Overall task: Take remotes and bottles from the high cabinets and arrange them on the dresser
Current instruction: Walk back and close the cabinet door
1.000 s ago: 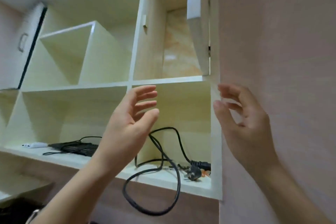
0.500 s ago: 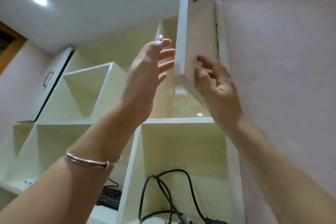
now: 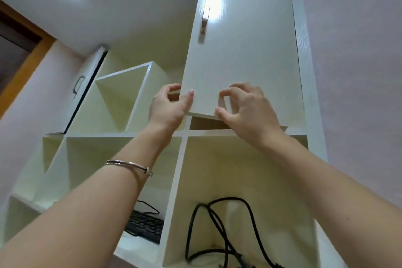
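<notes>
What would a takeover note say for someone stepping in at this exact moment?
Left hand: pinching the lower left corner of the high cabinet door, thumb on its face.
Right hand: fingers curled on the door's bottom edge, holding nothing else.
The door shows only a narrow gap at the bottom; its handle is untouched.
No remotes or bottles are in view; the dresser is out of frame.
The open shelves below hold only a black cable and a keyboard.
Done: nothing visibly moved. Left: everything, retrieval and arranging.
</notes>
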### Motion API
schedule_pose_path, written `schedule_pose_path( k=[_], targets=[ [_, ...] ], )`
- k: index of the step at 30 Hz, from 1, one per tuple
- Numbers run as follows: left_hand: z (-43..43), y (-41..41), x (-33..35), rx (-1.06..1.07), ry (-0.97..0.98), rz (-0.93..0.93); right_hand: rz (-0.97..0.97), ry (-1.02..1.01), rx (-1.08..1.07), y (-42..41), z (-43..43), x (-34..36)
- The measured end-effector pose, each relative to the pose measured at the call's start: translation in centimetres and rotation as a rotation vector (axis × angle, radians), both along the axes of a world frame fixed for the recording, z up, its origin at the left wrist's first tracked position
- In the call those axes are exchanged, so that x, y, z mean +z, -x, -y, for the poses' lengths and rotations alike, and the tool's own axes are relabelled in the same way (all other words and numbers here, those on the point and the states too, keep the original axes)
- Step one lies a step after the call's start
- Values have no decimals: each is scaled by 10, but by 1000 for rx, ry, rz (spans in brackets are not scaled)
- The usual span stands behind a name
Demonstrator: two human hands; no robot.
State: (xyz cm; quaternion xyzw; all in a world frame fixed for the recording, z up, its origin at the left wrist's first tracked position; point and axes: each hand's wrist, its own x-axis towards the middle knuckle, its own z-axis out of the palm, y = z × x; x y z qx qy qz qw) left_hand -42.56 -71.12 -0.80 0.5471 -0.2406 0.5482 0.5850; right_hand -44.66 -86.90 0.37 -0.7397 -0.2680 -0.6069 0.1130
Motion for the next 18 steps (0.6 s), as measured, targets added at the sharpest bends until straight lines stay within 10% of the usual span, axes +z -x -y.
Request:
schedule_pose_path(
  k=[18],
  targets=[
    [12,-116,13,46,28,-300,42,106,-395,-59,2,-4]
  ],
)
